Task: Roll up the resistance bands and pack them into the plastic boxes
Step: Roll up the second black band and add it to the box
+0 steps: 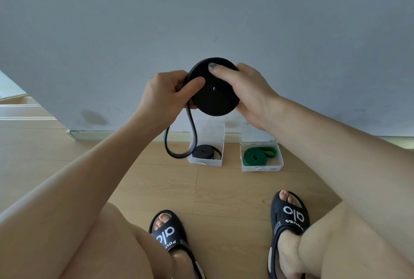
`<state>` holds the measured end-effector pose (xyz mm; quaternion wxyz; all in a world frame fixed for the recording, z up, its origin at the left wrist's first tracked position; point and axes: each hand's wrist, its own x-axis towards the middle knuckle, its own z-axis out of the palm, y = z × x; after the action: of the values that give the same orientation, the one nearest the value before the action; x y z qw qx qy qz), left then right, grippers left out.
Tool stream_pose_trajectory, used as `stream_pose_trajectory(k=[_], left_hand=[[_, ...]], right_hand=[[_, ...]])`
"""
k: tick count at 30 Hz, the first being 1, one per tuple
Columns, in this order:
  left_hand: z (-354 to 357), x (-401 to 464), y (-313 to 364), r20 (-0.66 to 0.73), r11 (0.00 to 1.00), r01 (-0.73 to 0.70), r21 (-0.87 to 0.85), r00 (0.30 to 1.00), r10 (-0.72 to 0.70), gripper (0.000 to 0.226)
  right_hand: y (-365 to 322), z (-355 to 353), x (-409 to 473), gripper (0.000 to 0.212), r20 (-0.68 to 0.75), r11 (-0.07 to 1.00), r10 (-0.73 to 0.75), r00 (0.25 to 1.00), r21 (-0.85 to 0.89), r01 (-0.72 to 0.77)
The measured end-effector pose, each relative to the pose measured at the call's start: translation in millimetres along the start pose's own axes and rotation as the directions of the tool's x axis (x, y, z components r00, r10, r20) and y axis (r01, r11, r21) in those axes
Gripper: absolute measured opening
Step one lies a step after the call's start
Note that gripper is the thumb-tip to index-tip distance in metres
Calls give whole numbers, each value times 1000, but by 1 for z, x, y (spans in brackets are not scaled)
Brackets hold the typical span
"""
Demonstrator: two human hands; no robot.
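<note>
Knees and sandals: nearest to me, I see bare knees and two black sandals (289, 218) on the wood floor (224, 189), below both hands.
Left hand: my left hand (167, 92) curls around the left edge of the black coil (212, 90), thumb pressed on its face.
Right hand: my right hand (248, 90) grips the coil's right side, thumb laid across the top.
Loose tail: the unrolled end (177, 142) hangs in a loop beneath the left hand.
Left box: under the coil, on the floor, an open clear box (206, 162) holds a rolled black band (205, 151).
Right box: below the right hand, a second box (261, 166) holds a rolled green band (257, 155).
Wall: a grey wall (201, 9) stands behind both hands.
</note>
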<state>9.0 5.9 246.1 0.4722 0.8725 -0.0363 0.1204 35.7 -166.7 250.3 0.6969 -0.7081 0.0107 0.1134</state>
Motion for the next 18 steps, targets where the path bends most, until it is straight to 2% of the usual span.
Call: stream_pose_trajectory(k=[6, 11, 14, 18], left_hand=[[7, 4, -8, -15, 985, 65, -158, 998, -68, 57], [17, 3, -8, -34, 973, 125, -193, 990, -133, 60], [22, 3, -9, -54, 965, 143, -218, 986, -158, 58], [30, 0, -4, -89, 955, 156, -252, 979, -184, 41]], right_hand=[[10, 10, 11, 45, -1, 934, 123, 992, 338, -116], [11, 21, 11, 46, -79, 858, 260, 962, 477, -192], [9, 27, 15, 47, -119, 817, 314, 942, 539, -204], [3, 34, 16, 46, -146, 746, 409, 901, 622, -238]])
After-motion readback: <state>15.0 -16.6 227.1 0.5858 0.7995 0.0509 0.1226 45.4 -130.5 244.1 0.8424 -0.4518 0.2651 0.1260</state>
